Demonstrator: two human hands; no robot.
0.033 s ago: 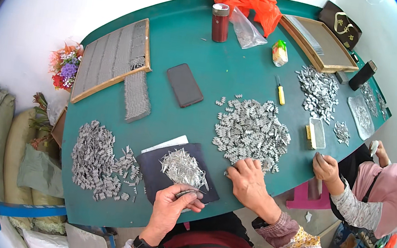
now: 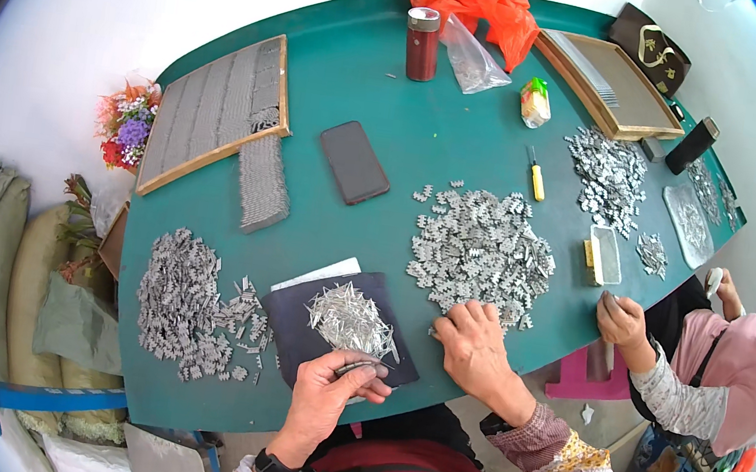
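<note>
My left hand [image 2: 341,382] is closed around a small dark grey metal piece [image 2: 355,368], pinched between thumb and fingers. It hovers at the near edge of a dark cloth pad [image 2: 296,332] that bears a heap of thin shiny metal pins [image 2: 352,321]. My right hand [image 2: 475,346] rests at the near edge of a big pile of notched grey metal pieces [image 2: 482,255]. Its thumb and forefinger close on a small grey piece [image 2: 435,332], mostly hidden by the fingertips. Left of the pad lies another pile of grey toothed pieces [image 2: 178,300].
A wooden tray [image 2: 286,90] packed with metal rows stands at the far left, near a dark phone [image 2: 354,163]. Behind are a red thermos [image 2: 421,46] and an orange bag [image 2: 480,6]. A yellow-handled screwdriver [image 2: 537,182] lies right. A co-worker's hand [image 2: 624,323] is at the right edge.
</note>
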